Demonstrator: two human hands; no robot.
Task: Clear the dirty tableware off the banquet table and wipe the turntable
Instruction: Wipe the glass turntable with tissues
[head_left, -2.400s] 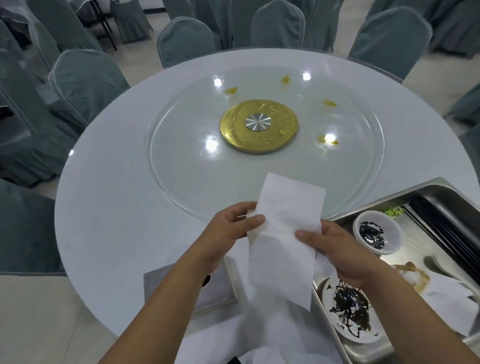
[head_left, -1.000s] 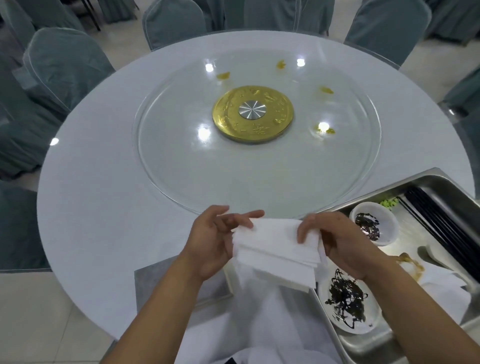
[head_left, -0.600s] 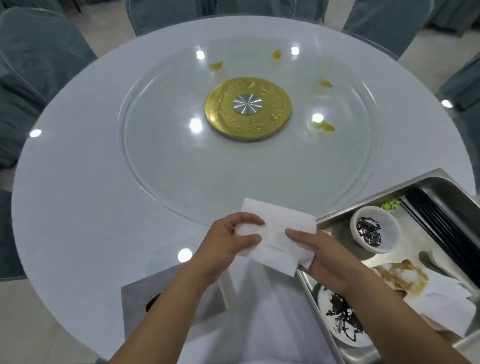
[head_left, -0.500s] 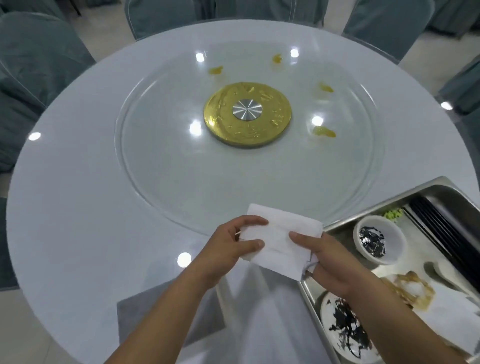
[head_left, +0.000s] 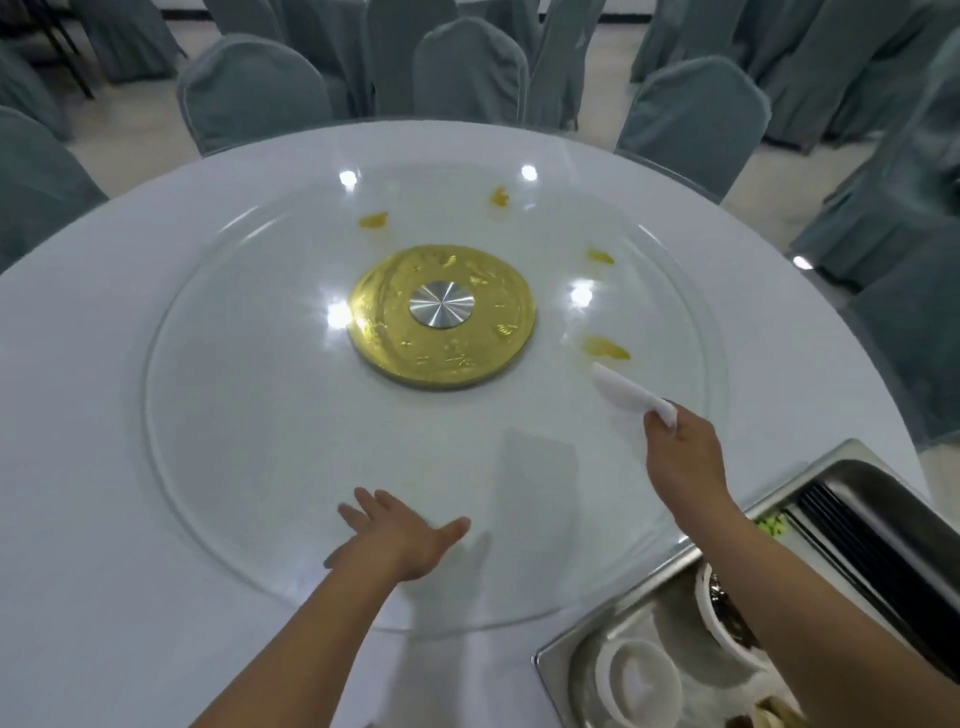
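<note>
The right hand (head_left: 680, 452) is pinching a folded napkin (head_left: 631, 393) just short of the yellow smear (head_left: 605, 348) at four o'clock of the gold hub (head_left: 441, 317). The left hand (head_left: 402, 538) is lying flat, fingers spread, on the glass turntable (head_left: 249, 441) at six o'clock. A steel tray (head_left: 613, 631) of dirty bowls is sitting at the table's five o'clock, with covered chairs (head_left: 467, 73) ringing the far side

Beyond the fingertips of the right hand (head_left: 680, 457), bare clear glass turntable (head_left: 249, 415) lies open up to the raised gold centre disc (head_left: 441, 322). The steel tray (head_left: 613, 623) of dishes crowds the near right, behind those fingers.
</note>
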